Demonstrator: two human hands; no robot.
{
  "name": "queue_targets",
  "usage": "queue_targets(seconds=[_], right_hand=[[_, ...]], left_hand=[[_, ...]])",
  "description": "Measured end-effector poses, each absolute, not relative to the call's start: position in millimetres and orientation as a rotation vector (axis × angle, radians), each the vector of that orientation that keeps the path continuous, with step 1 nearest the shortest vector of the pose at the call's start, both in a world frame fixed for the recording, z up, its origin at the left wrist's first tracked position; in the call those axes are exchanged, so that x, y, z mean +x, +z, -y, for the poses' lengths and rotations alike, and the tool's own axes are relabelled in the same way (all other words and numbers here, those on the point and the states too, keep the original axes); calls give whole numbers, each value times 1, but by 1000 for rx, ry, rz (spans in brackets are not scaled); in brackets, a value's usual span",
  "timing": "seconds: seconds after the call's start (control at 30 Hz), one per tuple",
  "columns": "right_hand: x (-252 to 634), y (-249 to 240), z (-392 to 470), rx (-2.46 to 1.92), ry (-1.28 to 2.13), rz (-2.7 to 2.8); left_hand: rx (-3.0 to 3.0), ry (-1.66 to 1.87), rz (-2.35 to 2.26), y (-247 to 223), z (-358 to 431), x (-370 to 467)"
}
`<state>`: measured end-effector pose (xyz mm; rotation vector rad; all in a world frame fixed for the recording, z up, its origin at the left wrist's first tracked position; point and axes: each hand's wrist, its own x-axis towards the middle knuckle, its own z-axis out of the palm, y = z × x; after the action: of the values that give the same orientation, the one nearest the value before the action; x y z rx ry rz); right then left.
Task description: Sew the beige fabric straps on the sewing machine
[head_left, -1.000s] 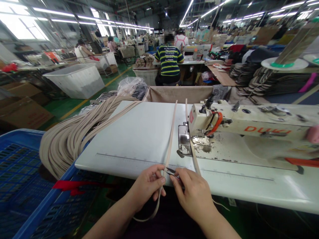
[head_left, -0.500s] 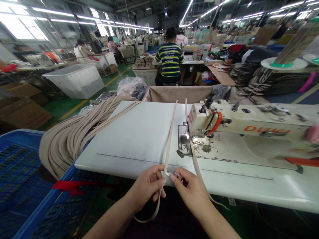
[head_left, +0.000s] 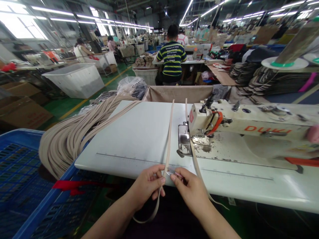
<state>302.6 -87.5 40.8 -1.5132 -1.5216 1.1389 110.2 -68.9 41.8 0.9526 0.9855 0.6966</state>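
Observation:
A beige strip (head_left: 169,136) runs down the white table (head_left: 129,132) and over its front edge, where my left hand (head_left: 149,184) pinches it between thumb and fingers. Its lower end curls below that hand. Close on the right, my right hand (head_left: 190,186) is closed around a small tool with a shiny metal tip, which meets the strip; most of the tool is hidden by the fingers. Another beige strip (head_left: 196,164) passes beneath the head of the sewing machine (head_left: 204,122) and hangs off the table's front edge.
A thick bundle of beige strips (head_left: 67,132) lies at the left, over a blue crate (head_left: 22,186) with a red cloth (head_left: 71,186). Beyond the table sits a person in a striped shirt (head_left: 171,58). A large pale bin (head_left: 74,79) stands back left.
The far part of the held strip has shifted slightly left on the table. The person in the striped shirt has leaned a little right. Both my hands are almost unmoved.

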Motion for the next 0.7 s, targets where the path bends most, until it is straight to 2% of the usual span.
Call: queue_targets(seconds=[0.13, 0.23, 0.3, 0.53, 0.7], right_hand=[[303, 33, 84, -1354, 1492, 1270], [301, 31, 84, -1333, 1557, 1201], [301, 33, 86, -1396, 1444, 1283], [305, 47, 93, -1566, 632, 1830], [305, 45, 94, -1519, 344, 1917]], left_hand=[[961, 705, -982, 39, 68, 109], [951, 709, -989, 39, 68, 108], [951, 702, -997, 39, 69, 108], [920, 706, -1002, 41, 70, 109], [915, 708, -994, 43, 69, 110]])
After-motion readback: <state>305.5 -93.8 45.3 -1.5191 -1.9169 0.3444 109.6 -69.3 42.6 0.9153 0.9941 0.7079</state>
